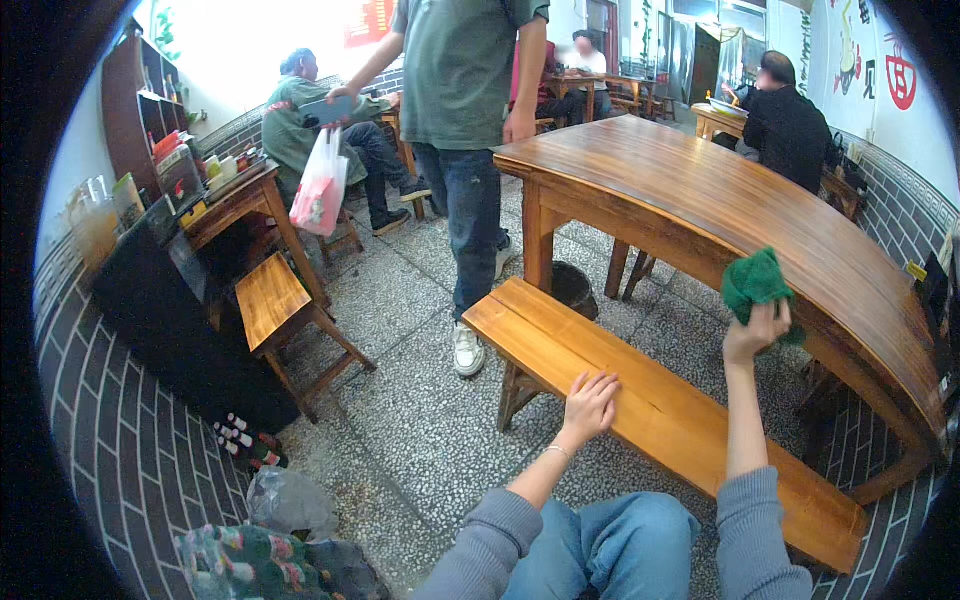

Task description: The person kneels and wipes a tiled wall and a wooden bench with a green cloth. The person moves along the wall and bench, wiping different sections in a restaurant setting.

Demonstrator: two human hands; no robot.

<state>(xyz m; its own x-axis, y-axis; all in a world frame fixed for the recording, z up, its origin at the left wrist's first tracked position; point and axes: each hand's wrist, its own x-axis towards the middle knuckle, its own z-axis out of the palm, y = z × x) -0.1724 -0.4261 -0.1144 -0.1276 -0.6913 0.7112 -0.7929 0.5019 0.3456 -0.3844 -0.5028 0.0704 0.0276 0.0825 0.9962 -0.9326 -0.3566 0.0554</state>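
My right hand (pixel 757 330) grips a bunched green cloth (pixel 756 281) at the near edge of a wooden table (pixel 690 169). Part of the cloth hangs below my fingers, by the table's side rail. My left hand (pixel 591 405) lies palm down on a wooden bench (pixel 637 382), fingers slightly spread and holding nothing. The bench stands between my knees and the table.
A person (pixel 469 82) stands beyond the bench with a phone and a plastic bag (pixel 321 184). Several people sit at tables farther back. A wooden stool (pixel 274 300), bottles (pixel 247 442) and a grey plastic bag (pixel 291 501) are at the left.
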